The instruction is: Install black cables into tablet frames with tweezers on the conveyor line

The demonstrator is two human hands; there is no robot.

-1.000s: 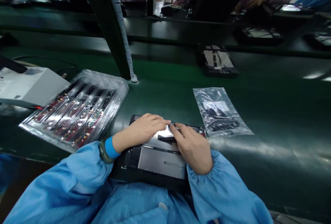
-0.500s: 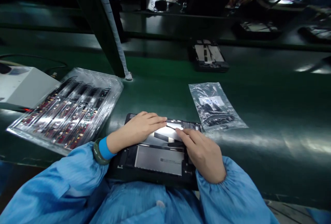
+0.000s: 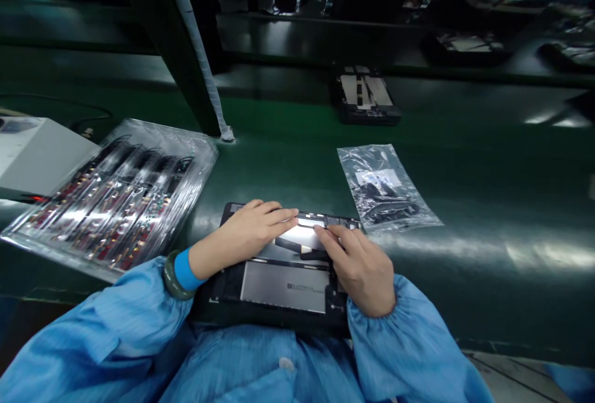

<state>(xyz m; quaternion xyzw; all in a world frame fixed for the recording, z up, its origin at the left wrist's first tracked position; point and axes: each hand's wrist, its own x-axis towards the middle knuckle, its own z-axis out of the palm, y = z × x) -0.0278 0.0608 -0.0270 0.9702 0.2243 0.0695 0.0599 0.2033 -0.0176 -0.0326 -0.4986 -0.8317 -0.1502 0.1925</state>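
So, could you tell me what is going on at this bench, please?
A person in a blue smock has an opened dark device, tablet-like, on a green bench. Their left hand lies across its upper part, and their right hand has its fingertips near the top edge, above a silver panel. To the left lies a clear pack of circuit boards; to the right, a clear plastic bag.

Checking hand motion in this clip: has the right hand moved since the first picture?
Yes: measured against the dark tablet frame, the right hand has shifted rightward along the frame's far edge, away from the left hand.
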